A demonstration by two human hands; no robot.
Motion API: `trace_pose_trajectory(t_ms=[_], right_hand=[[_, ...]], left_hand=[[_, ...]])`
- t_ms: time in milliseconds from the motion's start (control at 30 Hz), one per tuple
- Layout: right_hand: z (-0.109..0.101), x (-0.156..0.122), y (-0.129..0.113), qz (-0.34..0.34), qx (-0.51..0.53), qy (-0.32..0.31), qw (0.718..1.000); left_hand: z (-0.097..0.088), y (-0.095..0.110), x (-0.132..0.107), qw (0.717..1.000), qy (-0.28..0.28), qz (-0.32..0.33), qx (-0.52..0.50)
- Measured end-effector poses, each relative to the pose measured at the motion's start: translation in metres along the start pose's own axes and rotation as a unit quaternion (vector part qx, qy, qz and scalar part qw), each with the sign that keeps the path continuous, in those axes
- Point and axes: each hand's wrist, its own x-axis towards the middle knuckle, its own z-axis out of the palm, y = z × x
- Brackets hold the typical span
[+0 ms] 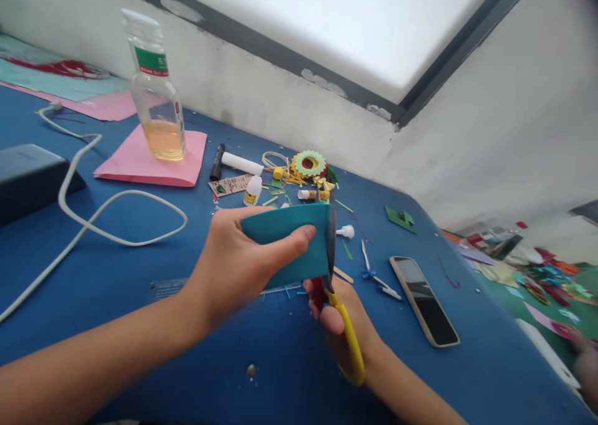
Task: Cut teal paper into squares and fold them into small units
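1. Teal paper point(308, 257): plain, matte and gently bowed, with a straight right edge; held up over the near middle of the blue counter point(187, 387). Whether it is one layer or folded cannot be told.
2. Left grip point(247, 250): closed on the paper from the left, thumb laid flat across the near face, the other fingers mostly hidden behind it.
3. Right grip point(348, 310): wrapped around the handles of the scissors point(331, 250), below the paper's right end. The blades point up along that edge; how far they gape is unclear.
4. Handling, paper: probably very light, thin and bendable, easily creased, with little slip. A broad pinch close to the right edge should keep it steady while leaving the fingertips clear of the blades.
5. Handling, scissors: likely rigid and heavier, best held by the handles, one yellow, one red.
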Motion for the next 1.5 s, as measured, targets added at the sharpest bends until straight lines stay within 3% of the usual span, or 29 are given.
trace_pose_trajectory(t_ms=[100,300,867,1067,1200,1333,1500], right_hand=[[-0.003,0.002,-0.007,0.024,0.033,0.005,0.999],[-0.004,0.001,-0.015,0.035,0.001,-0.007,0.999],[0.003,-0.002,-0.015,0.073,0.06,0.01,0.995],[0.003,-0.003,-0.01,0.055,0.087,-0.015,0.995],[0.001,-0.001,-0.006,0.075,0.105,0.005,0.992],[-0.002,0.003,-0.001,0.098,0.168,0.005,0.981],[-0.004,0.005,-0.009,0.138,0.288,-0.007,0.948]], left_hand=[[0.0,0.0,-0.001,1.0,-0.001,-0.008,-0.02],[0.001,0.0,-0.002,0.999,0.004,-0.035,-0.026],[0.002,0.0,0.0,0.994,-0.01,-0.061,-0.092],[0.002,0.0,0.0,0.995,-0.007,-0.078,-0.068],[0.002,-0.003,0.0,0.995,0.001,-0.084,-0.051],[0.001,-0.007,0.002,0.994,-0.004,-0.091,-0.061],[0.0,-0.009,0.004,0.994,-0.025,-0.094,-0.046]])
